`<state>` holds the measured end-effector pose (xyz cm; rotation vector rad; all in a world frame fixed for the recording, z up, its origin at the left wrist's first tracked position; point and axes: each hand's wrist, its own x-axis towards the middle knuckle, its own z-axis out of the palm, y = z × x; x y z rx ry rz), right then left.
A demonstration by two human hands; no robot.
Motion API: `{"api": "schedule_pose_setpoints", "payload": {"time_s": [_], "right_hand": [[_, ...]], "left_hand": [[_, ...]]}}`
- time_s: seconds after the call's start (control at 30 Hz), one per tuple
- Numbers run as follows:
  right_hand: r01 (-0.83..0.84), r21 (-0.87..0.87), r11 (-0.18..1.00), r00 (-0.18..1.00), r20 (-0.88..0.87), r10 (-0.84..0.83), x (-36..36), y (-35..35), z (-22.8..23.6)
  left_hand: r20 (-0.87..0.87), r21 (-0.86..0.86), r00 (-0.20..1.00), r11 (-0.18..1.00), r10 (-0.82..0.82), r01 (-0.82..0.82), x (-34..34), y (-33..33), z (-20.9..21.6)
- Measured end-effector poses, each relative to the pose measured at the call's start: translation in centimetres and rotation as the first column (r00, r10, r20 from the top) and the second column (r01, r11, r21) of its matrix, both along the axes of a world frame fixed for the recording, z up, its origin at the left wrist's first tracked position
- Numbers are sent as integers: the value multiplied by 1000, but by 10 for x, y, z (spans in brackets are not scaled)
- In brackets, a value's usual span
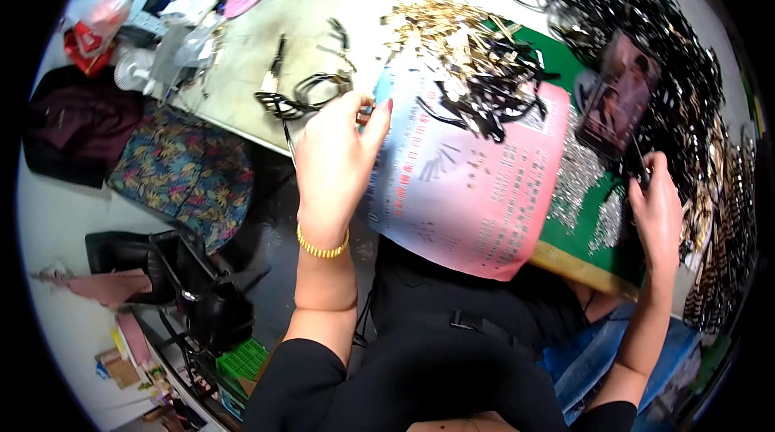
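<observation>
Over the near edge of the table, my left hand (339, 145) has thumb and fingers closed together. A small dark piece shows between them, too hidden to name. Black glasses frames (311, 97) lie right beside that hand, with their temples pointing away from me. On the right, my right hand (658, 206) grips a slim black tool (644, 172) with a thin shaft, like a screwdriver, just below a phone (617, 97). Between my hands, a pink and blue printed sheet (452, 198) hangs over the table edge. Several black glasses parts (484, 105) lie on its far end.
Gold metal-tipped temples (452, 24) are heaped beyond the sheet. Small silvery parts (577, 178) cover the green mat (557, 230). A large pile of black frames (678, 36) fills the right side. A white fan (133, 69) and a black chair (129, 258) are at left.
</observation>
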<state>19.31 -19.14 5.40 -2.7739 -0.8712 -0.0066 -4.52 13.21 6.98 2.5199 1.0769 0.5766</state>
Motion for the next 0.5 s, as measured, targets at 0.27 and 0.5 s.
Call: {"api": "schedule_pose_setpoints", "payload": {"time_s": [0.27, 0.5], "right_hand": [[54, -195, 979, 998, 34, -48, 4, -11, 10], [147, 15, 989, 986, 80, -148, 16, -48, 22]], "left_hand": [[-197, 542, 979, 837, 47, 69, -17, 76, -52], [93, 231, 986, 966, -137, 113, 58, 33, -27]]}}
